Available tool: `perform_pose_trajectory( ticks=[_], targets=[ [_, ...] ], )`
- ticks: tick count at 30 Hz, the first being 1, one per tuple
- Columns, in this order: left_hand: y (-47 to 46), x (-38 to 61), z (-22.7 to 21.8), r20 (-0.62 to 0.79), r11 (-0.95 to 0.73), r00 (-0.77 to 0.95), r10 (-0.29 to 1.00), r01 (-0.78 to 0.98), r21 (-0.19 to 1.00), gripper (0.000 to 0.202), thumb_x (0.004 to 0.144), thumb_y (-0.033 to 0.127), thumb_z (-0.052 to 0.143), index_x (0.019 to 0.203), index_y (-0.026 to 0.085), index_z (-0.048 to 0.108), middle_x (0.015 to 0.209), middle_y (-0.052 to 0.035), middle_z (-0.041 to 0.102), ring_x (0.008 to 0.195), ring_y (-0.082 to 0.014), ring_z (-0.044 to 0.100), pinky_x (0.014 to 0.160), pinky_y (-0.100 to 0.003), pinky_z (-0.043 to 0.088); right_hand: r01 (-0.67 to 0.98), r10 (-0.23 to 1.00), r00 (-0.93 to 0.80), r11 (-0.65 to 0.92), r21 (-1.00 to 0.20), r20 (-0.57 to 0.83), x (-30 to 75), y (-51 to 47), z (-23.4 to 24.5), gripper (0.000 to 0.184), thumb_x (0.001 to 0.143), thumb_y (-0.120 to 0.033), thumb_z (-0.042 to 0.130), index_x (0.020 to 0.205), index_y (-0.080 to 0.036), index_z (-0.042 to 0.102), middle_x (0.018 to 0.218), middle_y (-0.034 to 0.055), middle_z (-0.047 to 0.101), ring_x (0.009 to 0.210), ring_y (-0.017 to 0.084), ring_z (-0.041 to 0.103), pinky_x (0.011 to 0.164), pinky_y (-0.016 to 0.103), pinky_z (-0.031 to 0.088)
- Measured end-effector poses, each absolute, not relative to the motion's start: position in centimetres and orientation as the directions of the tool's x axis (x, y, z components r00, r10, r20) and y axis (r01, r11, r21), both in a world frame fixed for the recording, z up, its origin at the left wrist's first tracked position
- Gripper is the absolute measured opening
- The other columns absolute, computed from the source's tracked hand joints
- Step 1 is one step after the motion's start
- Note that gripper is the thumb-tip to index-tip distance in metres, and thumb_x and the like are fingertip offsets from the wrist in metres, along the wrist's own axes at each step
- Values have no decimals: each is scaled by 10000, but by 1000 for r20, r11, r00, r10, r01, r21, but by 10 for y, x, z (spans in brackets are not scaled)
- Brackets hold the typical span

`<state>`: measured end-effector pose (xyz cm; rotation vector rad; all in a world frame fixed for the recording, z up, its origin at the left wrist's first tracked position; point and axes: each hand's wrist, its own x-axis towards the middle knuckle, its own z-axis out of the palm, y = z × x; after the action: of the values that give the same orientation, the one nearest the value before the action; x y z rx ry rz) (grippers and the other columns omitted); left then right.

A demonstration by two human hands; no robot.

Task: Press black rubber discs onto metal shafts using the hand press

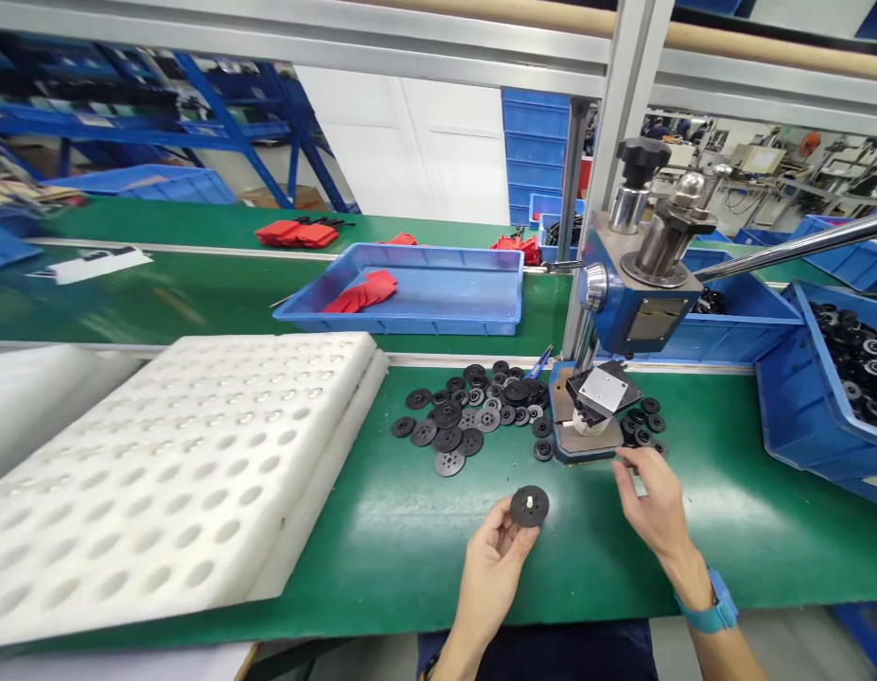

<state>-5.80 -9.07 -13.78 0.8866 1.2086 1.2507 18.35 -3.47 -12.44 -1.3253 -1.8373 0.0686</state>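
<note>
A person's left hand [489,572] pinches a black disc [538,516] with a white pin [530,501] above the green table [388,544], while the right hand [656,501], thumb and fingers parted, hovers beside the base of a blue lever press [612,317]. Loose discs [447,439] lie nearby; white foam [268,539] with round holes sits at left, blue shelving [225,123] rising across the room.
</note>
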Motion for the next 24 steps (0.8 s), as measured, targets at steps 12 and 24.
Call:
perform_pose_trajectory(
  ticks=[12,24],
  targets=[
    [-99,-82,-141,-170,145,-156,973,-161,976,436,756,488,839,1033,184,693,1041,-80,763,983,-226,719,884,-269,576,865,810,211,106,-491,547,204,-14,-140,370,1030,-442,468,1155,-125,609,1082,194,619,1029,346,585,887,531,491],
    [-87,-51,-128,-129,129,8,992,-83,988,323,780,411,801,983,187,688,971,-56,734,924,-213,687,851,-277,546,792,897,159,133,-596,411,219,-56,-131,451,990,-497,579,1305,-175,597,999,84,651,825,217,592,782,364,526]
  ],
)
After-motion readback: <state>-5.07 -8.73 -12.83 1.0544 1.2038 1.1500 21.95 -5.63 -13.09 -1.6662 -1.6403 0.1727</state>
